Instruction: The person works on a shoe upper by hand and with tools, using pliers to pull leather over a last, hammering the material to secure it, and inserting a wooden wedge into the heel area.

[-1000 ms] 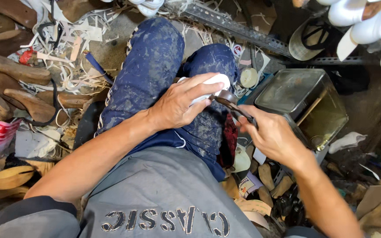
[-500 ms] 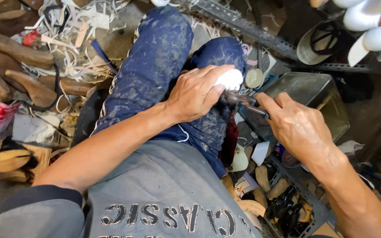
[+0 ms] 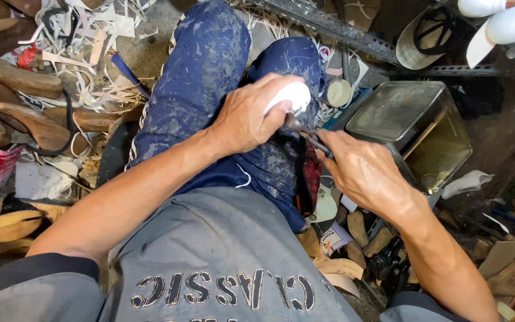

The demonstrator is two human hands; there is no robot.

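Grey shirt cloth fills the nearest part of the view, and both forearms reach out over it. The right hand has its fingers pressed together round the handles of dark pliers, whose nose points up toward the other fingers. The left hand curls its fingers over a white shoe piece, pinning it against the knee of the stained blue trousers, apparently so it stays firm while the tool bites. Just beyond the right fingers stands an open metal tin; wooden lasts lie well off past the left arm
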